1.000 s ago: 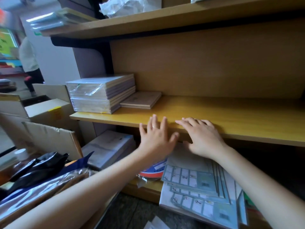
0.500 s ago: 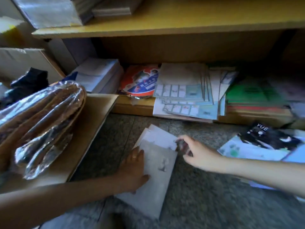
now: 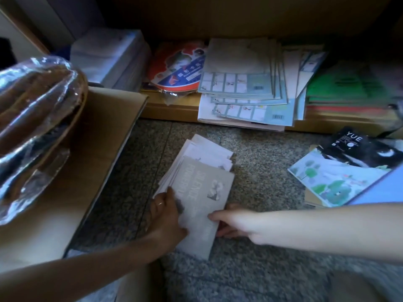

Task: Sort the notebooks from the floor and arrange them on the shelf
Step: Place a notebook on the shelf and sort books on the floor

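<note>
The sorting seemed at an early stage: your left hand (image 3: 165, 214) and right hand (image 3: 236, 223) held the grey notebooks (image 3: 200, 182) by both edges, fingers (image 3: 224, 233) curled round them, on the floor (image 3: 261, 153). More books (image 3: 340, 179) lay at right, not yet on the shelf (image 3: 170, 110).

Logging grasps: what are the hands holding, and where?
Both hands hold the grey notebook stack at its near end: left hand on the left edge, right hand pinching the right edge.

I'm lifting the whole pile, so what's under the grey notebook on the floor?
Under the grey notebook lie paler notebooks, fanned out past its far and left edges. How many, and how far they reach beneath it, is covered.
</note>
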`<state>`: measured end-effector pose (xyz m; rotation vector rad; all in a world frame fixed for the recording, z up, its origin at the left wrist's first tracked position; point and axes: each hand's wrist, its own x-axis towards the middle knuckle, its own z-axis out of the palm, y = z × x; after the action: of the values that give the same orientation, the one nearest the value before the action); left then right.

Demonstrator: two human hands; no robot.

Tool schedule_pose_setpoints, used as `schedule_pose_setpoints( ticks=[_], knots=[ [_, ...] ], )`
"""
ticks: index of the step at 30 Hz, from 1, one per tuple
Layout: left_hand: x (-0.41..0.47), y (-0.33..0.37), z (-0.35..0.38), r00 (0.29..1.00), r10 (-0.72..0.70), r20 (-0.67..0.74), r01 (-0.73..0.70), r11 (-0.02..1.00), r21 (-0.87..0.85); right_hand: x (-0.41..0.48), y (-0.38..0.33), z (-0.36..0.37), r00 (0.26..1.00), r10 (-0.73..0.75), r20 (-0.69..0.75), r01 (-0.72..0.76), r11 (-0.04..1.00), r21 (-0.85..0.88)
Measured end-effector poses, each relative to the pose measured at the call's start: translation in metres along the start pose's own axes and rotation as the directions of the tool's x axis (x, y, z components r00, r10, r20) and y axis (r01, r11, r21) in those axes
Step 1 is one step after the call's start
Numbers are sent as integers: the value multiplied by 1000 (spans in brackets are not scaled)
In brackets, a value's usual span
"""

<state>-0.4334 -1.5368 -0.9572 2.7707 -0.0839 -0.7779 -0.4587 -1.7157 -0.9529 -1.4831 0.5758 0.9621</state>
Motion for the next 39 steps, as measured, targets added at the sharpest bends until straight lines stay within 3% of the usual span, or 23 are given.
schedule_pose_setpoints(
  ticks=[5, 10, 20, 23, 28, 31, 33, 36, 39],
  knots=[
    [12, 2, -11, 996, -31, -87, 10, 973, -230, -4, 13, 1, 1000, -8, 3, 8, 1000, -5],
    [10, 7, -5, 995, 88, -47, -92, 990, -106, -10, 27, -5, 997, 63, 45, -65, 998, 24],
    [15, -1, -12, 997, 38, -67, -45, 993, -110, -3, 33, -11, 989, 50, 139, -63, 994, 88],
    [9, 2, -13, 988, 123, -97, -139, 974, -179, 3, 37, -7, 982, 103, 161, -121, 987, 104],
    [-12, 20, -11, 915, 398, -71, -393, 835, -385, 7, 50, -5, 981, 146, 124, -169, 966, 197],
    [-21, 30, -16, 845, 529, -84, -516, 762, -392, -8, 56, -15, 997, 73, 0, -70, 955, 288],
    [-25, 38, -23, 804, 572, -164, -586, 714, -382, -9, 51, -28, 992, -13, -129, 46, 965, 258],
    [-24, 52, -40, 830, 507, -234, -549, 666, -505, -15, 30, -52, 927, -166, -336, 249, 944, 219],
    [-16, 65, -67, 817, 467, -339, -575, 608, -547, -41, -1, -69, 882, -344, -322, 400, 908, 124]
  ],
)
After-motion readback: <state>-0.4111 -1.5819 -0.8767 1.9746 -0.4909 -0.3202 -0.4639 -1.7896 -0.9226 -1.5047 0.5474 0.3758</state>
